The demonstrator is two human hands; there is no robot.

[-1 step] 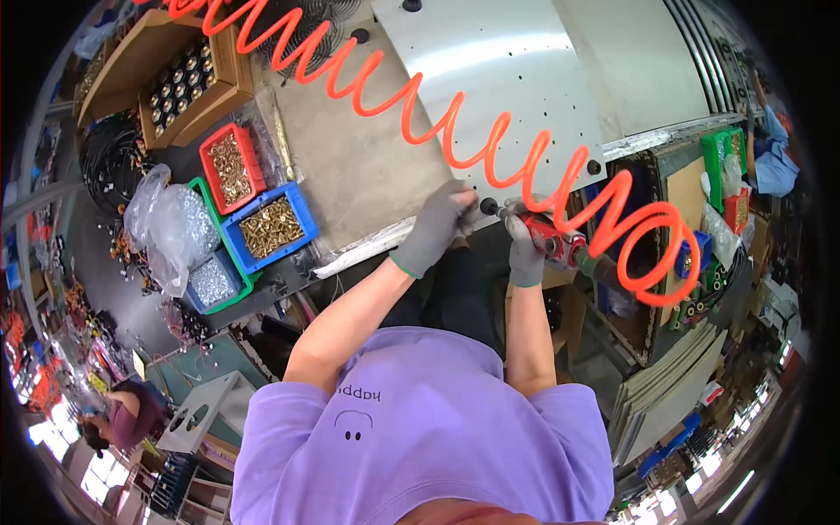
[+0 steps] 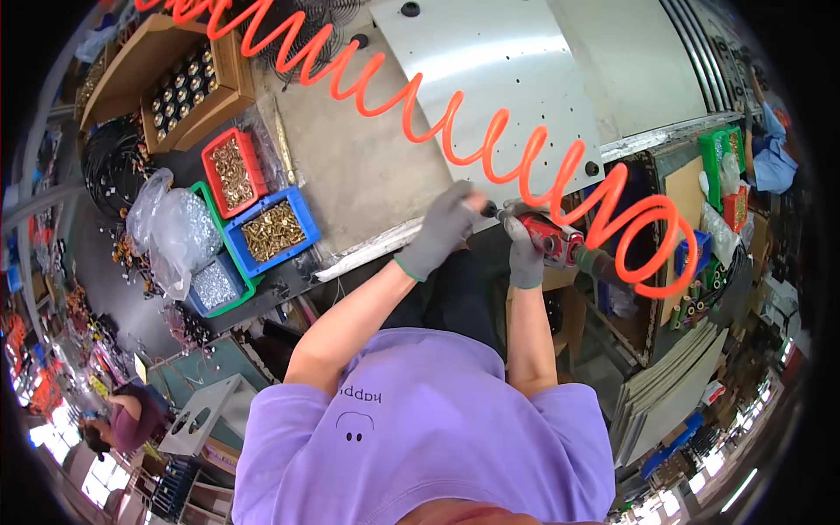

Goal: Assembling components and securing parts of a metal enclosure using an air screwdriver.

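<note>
At the near corner of a silver metal panel (image 2: 490,79), my gloved left hand (image 2: 437,232) has its fingers curled, the bare fingertips slightly blurred. They are at a small black round foot (image 2: 491,210); what lies between them is hidden. In my gloved right hand (image 2: 525,254) is a red pneumatic screwdriver (image 2: 549,241), its tip pointing left at that foot. A coiled orange air hose (image 2: 534,157) loops above the panel and down by the tool. Other black round feet (image 2: 592,168) sit on the panel's corners.
Left of the panel are a red bin (image 2: 232,171) and a blue bin (image 2: 271,232) of brass-coloured hardware, a bag of clear pieces (image 2: 188,227), and a cardboard box (image 2: 188,87) of dark cylindrical parts. Flat boards (image 2: 669,385) lean at right. Another person (image 2: 131,416) is far left.
My left hand has shifted slightly right, its fingertips now at the black foot, partly covering it. The hose has swayed a little. My right hand and the screwdriver stay nearly in place.
</note>
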